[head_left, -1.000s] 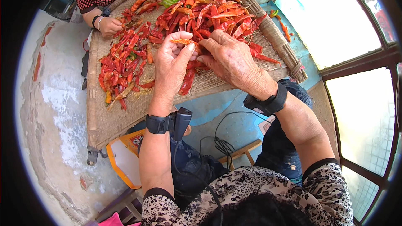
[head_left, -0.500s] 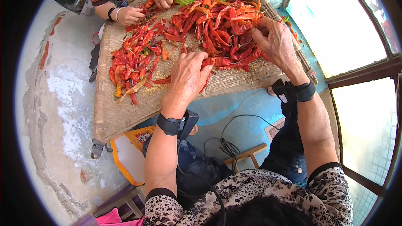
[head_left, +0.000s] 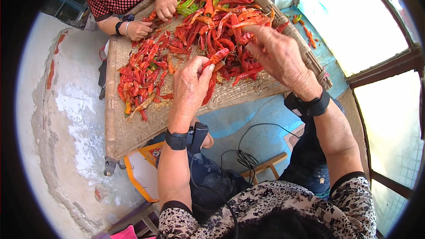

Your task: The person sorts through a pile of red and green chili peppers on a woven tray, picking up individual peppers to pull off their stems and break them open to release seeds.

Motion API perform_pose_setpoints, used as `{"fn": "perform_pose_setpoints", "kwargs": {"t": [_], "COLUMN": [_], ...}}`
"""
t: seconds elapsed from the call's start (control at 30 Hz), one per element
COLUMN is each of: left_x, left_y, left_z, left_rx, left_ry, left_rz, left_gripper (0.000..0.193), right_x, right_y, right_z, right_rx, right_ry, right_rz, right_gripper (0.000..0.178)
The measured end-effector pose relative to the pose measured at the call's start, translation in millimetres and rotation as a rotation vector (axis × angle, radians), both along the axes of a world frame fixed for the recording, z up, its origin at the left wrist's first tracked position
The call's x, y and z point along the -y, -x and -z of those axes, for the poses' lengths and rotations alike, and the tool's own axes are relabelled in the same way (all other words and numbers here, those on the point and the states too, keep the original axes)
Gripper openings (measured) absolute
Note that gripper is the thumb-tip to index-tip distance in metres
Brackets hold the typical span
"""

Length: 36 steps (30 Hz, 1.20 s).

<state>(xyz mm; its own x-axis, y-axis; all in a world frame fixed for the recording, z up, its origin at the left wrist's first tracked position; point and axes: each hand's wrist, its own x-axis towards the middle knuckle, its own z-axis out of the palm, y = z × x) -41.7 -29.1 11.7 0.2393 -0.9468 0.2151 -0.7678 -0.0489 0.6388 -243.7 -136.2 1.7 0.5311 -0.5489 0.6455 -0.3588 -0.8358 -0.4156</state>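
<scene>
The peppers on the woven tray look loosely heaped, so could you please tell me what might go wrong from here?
The loose pepper lying close to the near edge of the tray could get knocked off. The bare left hand pinches a red pepper, whose juice might irritate skin. The black cable, looped below, could snag if someone stands up.

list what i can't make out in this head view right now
Head view: the lower end of the held red chili, hidden by the left hand and its grip.
Head view: the fingertips of the right hand, blurred; whether they touch the chili pile is unclear.
Head view: the pink item, cut off by the lower edge.
</scene>
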Motion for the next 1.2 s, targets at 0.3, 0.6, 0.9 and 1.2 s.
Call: {"fn": "perform_pose_setpoints", "kwargs": {"t": [0.3, 0.6, 0.9, 1.2], "left_x": [-4.4, -13.5, -20.0, -27.3], "left_y": [5.3, -21.3, -4.7, -15.1], "left_z": [2.4, 5.1, 4.0, 8.2], "left_rx": [0.074, 0.078, 0.284, 0.347], "left_ry": [0.167, 0.056, -0.139, -0.239], "left_rz": [0.191, -0.034, 0.153, 0.113], "left_gripper": [0.018, 0.022, 0.022, 0.012], "right_x": [-28.1, -2.9, -42.3, -36.9], "right_y": [-29.8, -24.1, -58.4, -61.4], "right_z": [8.6, -7.2, 19.7, 21.1], "right_rx": [-0.204, 0.19, -0.098, -0.421], "right_ry": [0.011, -0.156, 0.038, 0.088], "right_rz": [-0.067, 0.235, -0.261, 0.136], "right_gripper": [0.014, 0.024, 0.027, 0.016]}}
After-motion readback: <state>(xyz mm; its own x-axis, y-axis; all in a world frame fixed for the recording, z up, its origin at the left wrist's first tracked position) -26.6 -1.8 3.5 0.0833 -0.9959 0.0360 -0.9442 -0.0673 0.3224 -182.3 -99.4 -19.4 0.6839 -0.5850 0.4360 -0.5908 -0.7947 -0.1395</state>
